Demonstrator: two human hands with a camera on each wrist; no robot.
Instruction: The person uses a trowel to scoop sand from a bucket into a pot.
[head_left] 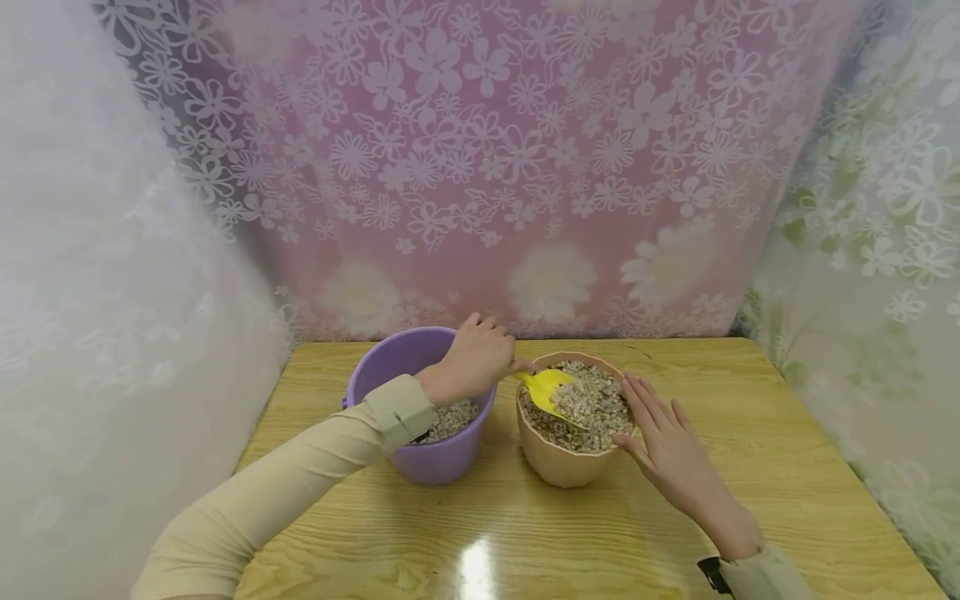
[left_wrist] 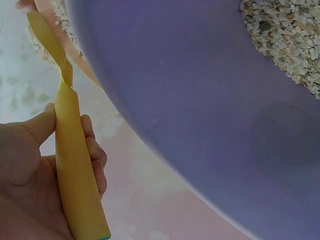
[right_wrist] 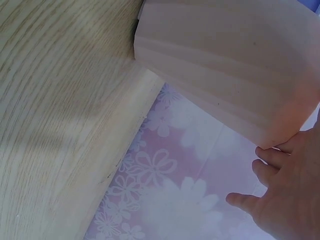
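Pink flowered sheeting [head_left: 450,167] hangs behind a wooden tabletop [head_left: 750,442]. By its far edge, toward the left corner, stands a purple bucket [head_left: 438,462]; just right of it, near that edge's middle, a peach pot [head_left: 566,469]. The right hand [head_left: 671,458], fingers extended, touches the pot's right side; the left hand [head_left: 474,357] grips a yellow scoop [head_left: 544,388] above the pot. Pale gravel [head_left: 453,418] lies in bucket, pot and scoop.
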